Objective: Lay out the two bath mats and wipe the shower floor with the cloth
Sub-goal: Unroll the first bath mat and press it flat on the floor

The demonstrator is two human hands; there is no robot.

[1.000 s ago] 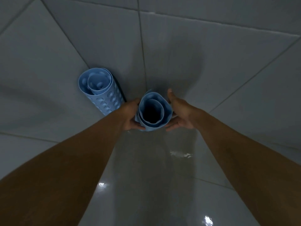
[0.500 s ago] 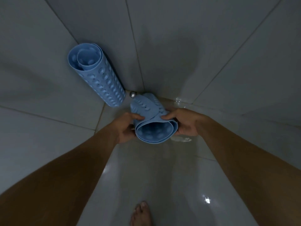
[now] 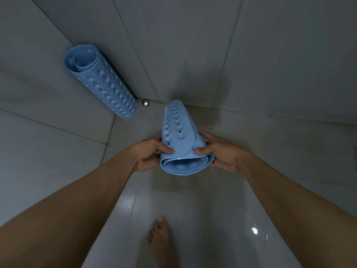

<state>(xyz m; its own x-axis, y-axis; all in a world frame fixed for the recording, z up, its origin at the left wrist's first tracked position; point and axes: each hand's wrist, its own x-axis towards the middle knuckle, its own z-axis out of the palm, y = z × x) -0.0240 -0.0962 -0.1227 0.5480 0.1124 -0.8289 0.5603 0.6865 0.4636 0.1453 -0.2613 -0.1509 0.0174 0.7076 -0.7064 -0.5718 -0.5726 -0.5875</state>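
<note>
A rolled light-blue bath mat [image 3: 179,140] with suction cups is held above the wet shower floor [image 3: 193,209]. My left hand [image 3: 149,154] grips its near end from the left, thumb on the loose flap. My right hand [image 3: 218,151] grips the same end from the right. The roll points away toward the corner. A second rolled blue mat [image 3: 102,84] leans upright against the left wall in the corner. No cloth is in view.
Grey tiled walls [image 3: 193,45] meet in the corner ahead. A small metal knob [image 3: 145,102] sits at the base of the corner. My bare foot [image 3: 161,240] stands on the glossy floor below the hands.
The held roll has tipped from upright to lying pointed toward the corner, and both hands have drawn it slightly back. The view has tilted down, showing my foot.
</note>
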